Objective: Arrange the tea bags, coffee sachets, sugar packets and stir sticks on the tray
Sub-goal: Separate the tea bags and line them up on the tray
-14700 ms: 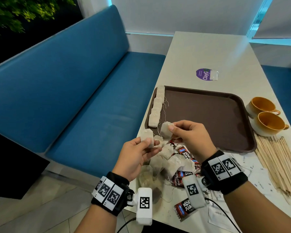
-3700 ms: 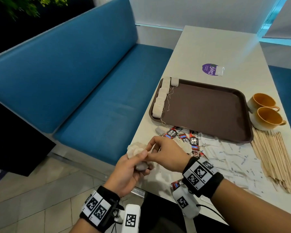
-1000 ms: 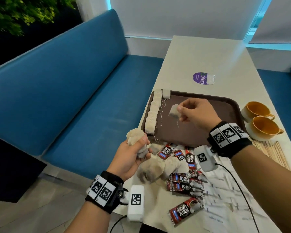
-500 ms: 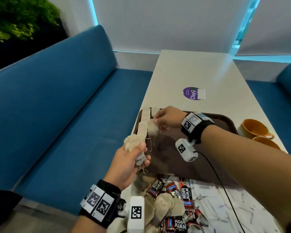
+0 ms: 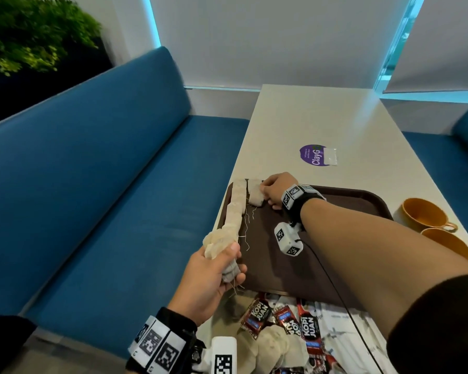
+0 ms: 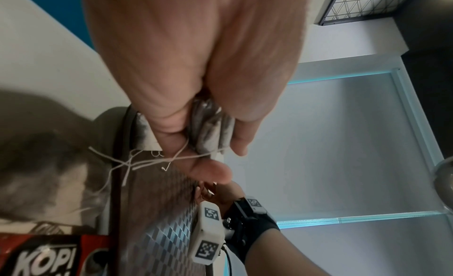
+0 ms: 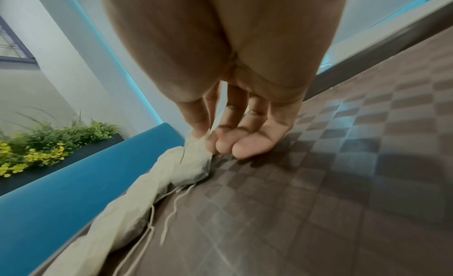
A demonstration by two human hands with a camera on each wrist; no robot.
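Note:
A brown tray (image 5: 308, 265) lies on the white table. A row of pale tea bags (image 5: 235, 209) runs along its left rim. My right hand (image 5: 273, 190) reaches to the tray's far left corner and pinches a tea bag (image 5: 255, 198) (image 7: 193, 169) that touches the tray floor beside the row. My left hand (image 5: 214, 276) hovers over the tray's near left corner, gripping a bunch of tea bags (image 5: 219, 244) (image 6: 210, 129) with strings dangling. Loose tea bags (image 5: 276, 349), red coffee sachets (image 5: 257, 314) and white sugar packets (image 5: 335, 333) lie near the table's front edge.
Two orange cups (image 5: 424, 214) stand right of the tray. A purple sticker (image 5: 312, 155) and a clear packet (image 5: 330, 157) lie further back on the table (image 5: 322, 117). A blue bench (image 5: 106, 198) runs along the left.
My right hand has carried one tea bag from above the tray's middle to the far left corner and lowered it onto the tray. The left hand has kept its bunch.

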